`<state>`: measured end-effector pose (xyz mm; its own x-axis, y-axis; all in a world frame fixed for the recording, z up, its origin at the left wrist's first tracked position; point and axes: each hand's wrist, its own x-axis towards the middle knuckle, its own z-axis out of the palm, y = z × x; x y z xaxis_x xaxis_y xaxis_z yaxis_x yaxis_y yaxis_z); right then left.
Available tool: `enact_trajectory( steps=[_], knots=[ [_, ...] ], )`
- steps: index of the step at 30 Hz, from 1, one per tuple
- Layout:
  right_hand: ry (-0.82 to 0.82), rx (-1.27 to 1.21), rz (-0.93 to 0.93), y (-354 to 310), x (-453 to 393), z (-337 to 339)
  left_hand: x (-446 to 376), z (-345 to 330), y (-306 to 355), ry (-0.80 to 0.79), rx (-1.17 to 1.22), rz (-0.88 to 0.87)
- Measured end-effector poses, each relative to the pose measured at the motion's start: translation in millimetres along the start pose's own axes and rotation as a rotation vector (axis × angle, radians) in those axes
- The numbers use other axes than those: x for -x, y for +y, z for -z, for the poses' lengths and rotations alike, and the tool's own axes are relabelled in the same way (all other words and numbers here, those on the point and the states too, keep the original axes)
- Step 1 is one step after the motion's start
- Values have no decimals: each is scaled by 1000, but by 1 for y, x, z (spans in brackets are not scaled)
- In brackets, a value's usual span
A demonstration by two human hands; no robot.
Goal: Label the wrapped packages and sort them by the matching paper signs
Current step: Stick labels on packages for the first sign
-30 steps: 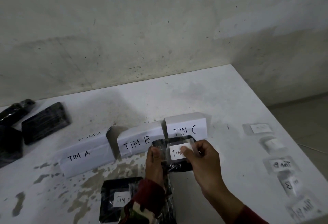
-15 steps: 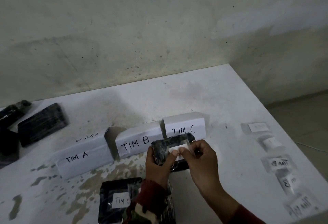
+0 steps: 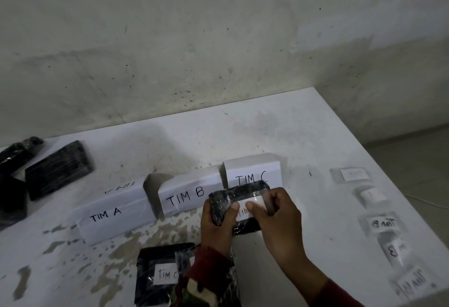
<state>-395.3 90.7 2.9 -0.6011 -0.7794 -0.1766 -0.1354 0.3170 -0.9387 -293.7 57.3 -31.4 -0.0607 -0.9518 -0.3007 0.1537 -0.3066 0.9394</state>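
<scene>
A black wrapped package is held up in front of the TIM C sign. My left hand grips its left end, thumb on the front. My right hand holds the right end and its thumb presses a white taped label reading "TIM" onto the package. Folded paper signs TIM A and TIM B stand to the left. A labelled black package marked TIM C lies at the near edge, partly under my left sleeve.
Three unlabelled black packages lie at the far left of the white table. Several taped labels run in a column along the table's right edge, beyond which is the floor. A stained wall rises behind.
My right thumb has slid left across the label, smoothing it onto the package. Both hands and the package stay in front of the TIM C sign.
</scene>
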Motion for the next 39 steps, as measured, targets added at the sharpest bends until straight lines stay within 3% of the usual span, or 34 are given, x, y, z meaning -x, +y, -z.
enact_trajectory(
  steps=[5, 10, 19, 26, 32, 39],
  knots=[
    [69, 77, 17, 4, -10, 11, 1, 4, 5, -9, 57, 44],
    [-194, -81, -120, 8, -15, 15, -2, 4, 8, -35, 38, 65],
    [-88, 4, -53, 11, -18, 14, -2, 7, 3, 32, 32, 80],
    [-164, -19, -35, 3, -12, 8, 2, 5, 6, 29, -78, 35],
    [-113, 54, 6, 4, -13, 7, 4, 3, 8, 80, -145, -36],
    [-148, -1, -37, 10, -14, 7, 7, 0, 14, 26, -166, 23]
  ],
)
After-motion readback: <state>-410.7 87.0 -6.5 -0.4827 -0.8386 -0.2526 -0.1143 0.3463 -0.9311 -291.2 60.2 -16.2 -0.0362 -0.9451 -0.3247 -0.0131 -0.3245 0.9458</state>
